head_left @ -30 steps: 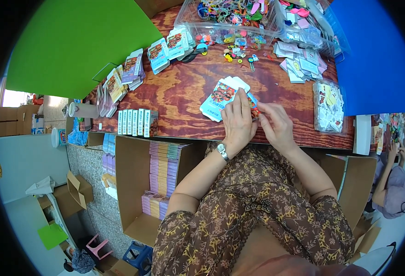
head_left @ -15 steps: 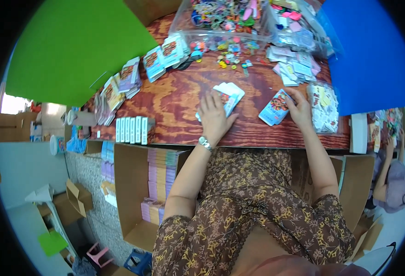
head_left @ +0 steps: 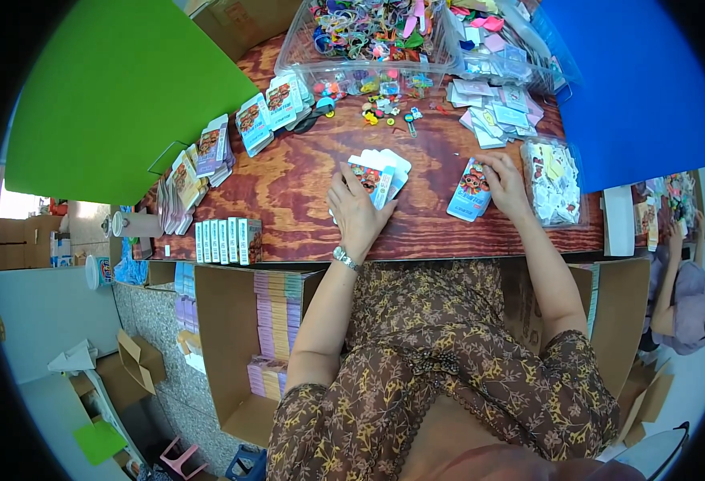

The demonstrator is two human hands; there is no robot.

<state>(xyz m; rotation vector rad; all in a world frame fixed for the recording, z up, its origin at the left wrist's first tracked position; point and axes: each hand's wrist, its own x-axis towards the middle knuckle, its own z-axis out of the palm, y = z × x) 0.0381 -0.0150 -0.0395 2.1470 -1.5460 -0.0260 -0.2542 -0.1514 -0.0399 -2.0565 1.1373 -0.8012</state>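
Flat on the wooden table, a small fan of unfolded printed cartons [head_left: 385, 171] lies under my left hand [head_left: 352, 207], whose fingers are stretched over its left side and hold nothing. To the right, my right hand [head_left: 503, 184] has its fingers closed at the right edge of a flat light-blue carton [head_left: 469, 192] with a colourful cartoon picture. That carton rests on the table, a hand's width from the fan. A row of small filled-out boxes [head_left: 228, 240] stands upright by the front edge on the left.
Stacks of flat cartons [head_left: 212, 148] curve along the table's left side. Clear bins of small trinkets [head_left: 368, 40] stand at the back, with loose trinkets [head_left: 380, 108] before them. Small packets [head_left: 497, 112] and a tray of white pieces [head_left: 555, 184] lie right. Green [head_left: 120, 96] and blue panels [head_left: 641, 96] flank the table.
My left hand has shifted slightly left and its fingers have drawn closer together, uncovering more of the cartons' print. My right hand stays at the light-blue carton. The whole view has tilted a little.
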